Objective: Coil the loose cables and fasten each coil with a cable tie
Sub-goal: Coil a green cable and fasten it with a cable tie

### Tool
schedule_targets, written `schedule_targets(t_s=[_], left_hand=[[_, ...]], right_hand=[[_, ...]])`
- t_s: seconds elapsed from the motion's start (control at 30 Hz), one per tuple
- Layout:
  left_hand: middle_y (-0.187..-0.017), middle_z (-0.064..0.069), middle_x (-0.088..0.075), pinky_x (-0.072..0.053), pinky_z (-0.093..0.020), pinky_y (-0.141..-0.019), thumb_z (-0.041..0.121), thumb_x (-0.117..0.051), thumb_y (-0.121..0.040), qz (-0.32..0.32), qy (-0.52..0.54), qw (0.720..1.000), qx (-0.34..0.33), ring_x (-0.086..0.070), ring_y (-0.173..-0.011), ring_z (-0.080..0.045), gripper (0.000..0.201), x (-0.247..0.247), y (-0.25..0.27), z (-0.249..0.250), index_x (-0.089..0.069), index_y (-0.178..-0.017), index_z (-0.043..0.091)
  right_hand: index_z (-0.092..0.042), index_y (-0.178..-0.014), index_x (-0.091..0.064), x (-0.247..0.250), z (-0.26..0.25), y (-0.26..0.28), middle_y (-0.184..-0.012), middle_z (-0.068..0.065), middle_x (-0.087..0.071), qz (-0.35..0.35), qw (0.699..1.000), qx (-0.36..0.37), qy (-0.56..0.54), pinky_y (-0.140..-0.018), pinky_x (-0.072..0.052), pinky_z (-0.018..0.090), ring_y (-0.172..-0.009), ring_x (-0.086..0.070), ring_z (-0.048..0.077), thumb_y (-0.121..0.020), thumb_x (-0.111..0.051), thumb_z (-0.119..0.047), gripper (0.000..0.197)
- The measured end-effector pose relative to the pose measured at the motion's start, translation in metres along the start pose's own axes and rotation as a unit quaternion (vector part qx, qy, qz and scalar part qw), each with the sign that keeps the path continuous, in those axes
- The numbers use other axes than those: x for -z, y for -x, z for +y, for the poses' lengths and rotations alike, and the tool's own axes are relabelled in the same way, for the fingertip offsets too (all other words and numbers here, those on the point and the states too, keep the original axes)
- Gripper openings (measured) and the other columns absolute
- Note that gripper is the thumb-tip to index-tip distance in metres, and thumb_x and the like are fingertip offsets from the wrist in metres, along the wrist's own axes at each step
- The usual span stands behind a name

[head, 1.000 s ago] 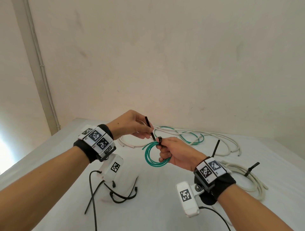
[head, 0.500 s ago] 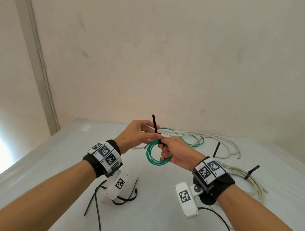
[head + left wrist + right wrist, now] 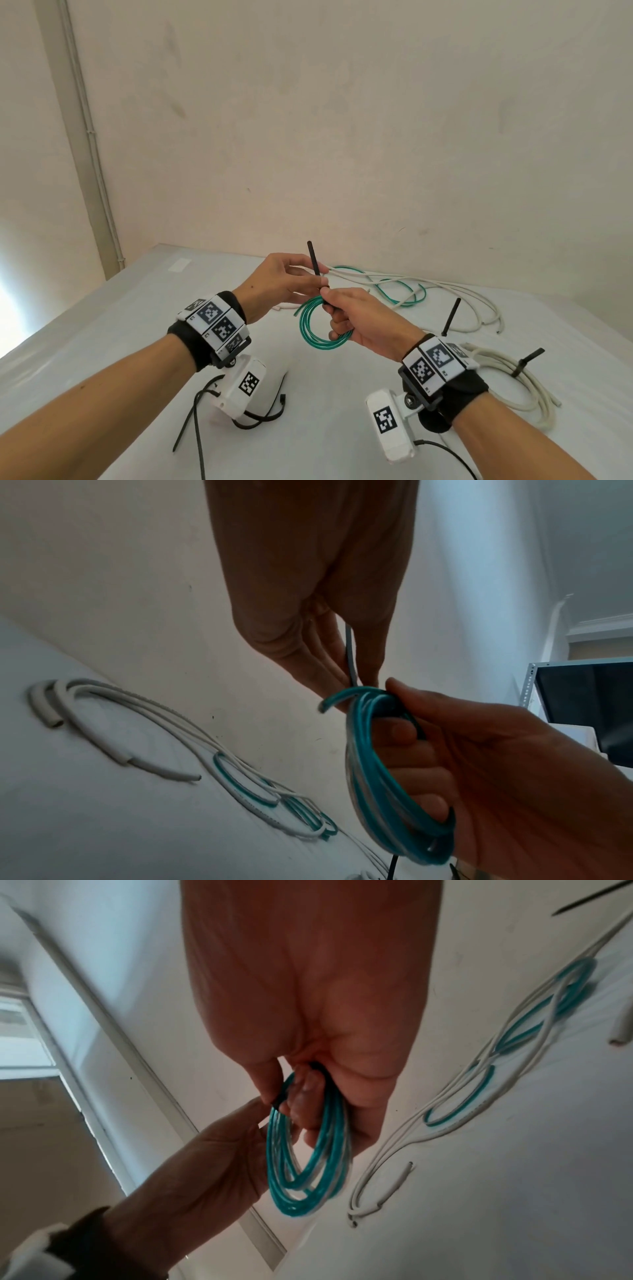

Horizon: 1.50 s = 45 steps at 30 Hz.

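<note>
A small green cable coil (image 3: 317,330) hangs in the air above the white table (image 3: 102,342). My right hand (image 3: 330,308) grips the coil's top, fingers curled through the loops (image 3: 369,777), (image 3: 308,1150). A black cable tie (image 3: 314,258) is wrapped round the coil there, its tail standing up. My left hand (image 3: 320,277) pinches that tail just above the coil, thumb against fingertips (image 3: 351,656). The tie's head (image 3: 277,1102) shows dark at the right hand's fingertips. The two hands touch at the coil's top.
Loose white and green cables (image 3: 411,287) sprawl at the table's back. A tied white coil (image 3: 513,383) lies right, its black tie (image 3: 529,359) sticking out; another tie tail (image 3: 450,317) stands behind my right wrist. Spare black ties (image 3: 267,411) lie under my left wrist.
My left hand has come down and right, close against the right hand, still holding the tie tail. The tail now stands more upright. The right hand and coil have barely moved.
</note>
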<state>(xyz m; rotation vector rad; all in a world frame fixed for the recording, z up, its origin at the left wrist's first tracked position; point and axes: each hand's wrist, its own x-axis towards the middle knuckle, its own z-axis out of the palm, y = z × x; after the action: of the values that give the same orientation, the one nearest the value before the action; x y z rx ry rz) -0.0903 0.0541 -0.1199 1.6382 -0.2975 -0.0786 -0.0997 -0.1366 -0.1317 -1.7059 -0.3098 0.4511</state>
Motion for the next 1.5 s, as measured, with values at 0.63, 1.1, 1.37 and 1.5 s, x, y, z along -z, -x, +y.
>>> schedule_targets(t_s=[0.63,1.1,1.37,1.5], left_hand=[[-0.102,-0.006,-0.079,-0.062,-0.045,-0.089,0.007,-0.06,-0.102,-0.024,-0.201,0.978,-0.043,-0.075,-0.094,-0.02,0.025,0.014,-0.011,-0.031,-0.08,-0.114,0.017],[-0.098,-0.021,-0.068,-0.046,-0.034,-0.075,0.017,-0.052,-0.107,-0.092,-0.139,0.982,-0.091,-0.059,-0.087,-0.019,0.025,0.005,-0.003,-0.029,-0.074,-0.119,0.017],[-0.117,-0.015,-0.073,-0.054,-0.023,-0.091,0.009,-0.054,-0.105,-0.099,-0.105,0.986,-0.089,-0.069,-0.107,-0.018,0.027,0.005,-0.001,-0.017,-0.07,-0.126,0.001],[-0.117,-0.019,-0.074,-0.058,-0.029,-0.093,0.013,-0.055,-0.105,-0.104,-0.108,0.987,-0.059,-0.071,-0.102,-0.022,0.026,0.009,-0.007,-0.016,-0.072,-0.123,0.004]], right_hand=[[-0.017,-0.083,-0.05,0.005,0.027,-0.008,-0.06,-0.013,-0.046,0.025,0.983,0.088,0.159,-0.075,-0.046,0.042,-0.054,-0.048,0.006,-0.104,-0.052,-0.048,0.037],[-0.024,-0.078,-0.054,0.001,0.021,-0.005,-0.06,-0.012,-0.046,0.032,0.982,0.112,0.148,-0.075,-0.046,0.043,-0.055,-0.048,0.007,-0.107,-0.05,-0.041,0.033],[-0.013,-0.082,-0.048,0.006,0.023,-0.008,-0.058,-0.012,-0.04,0.029,0.99,0.09,0.102,-0.074,-0.046,0.039,-0.051,-0.041,0.009,-0.107,-0.052,-0.038,0.036],[-0.018,-0.08,-0.051,0.007,0.022,-0.008,-0.057,-0.014,-0.045,0.035,0.978,0.105,0.176,-0.073,-0.046,0.041,-0.051,-0.047,0.006,-0.106,-0.052,-0.045,0.037]])
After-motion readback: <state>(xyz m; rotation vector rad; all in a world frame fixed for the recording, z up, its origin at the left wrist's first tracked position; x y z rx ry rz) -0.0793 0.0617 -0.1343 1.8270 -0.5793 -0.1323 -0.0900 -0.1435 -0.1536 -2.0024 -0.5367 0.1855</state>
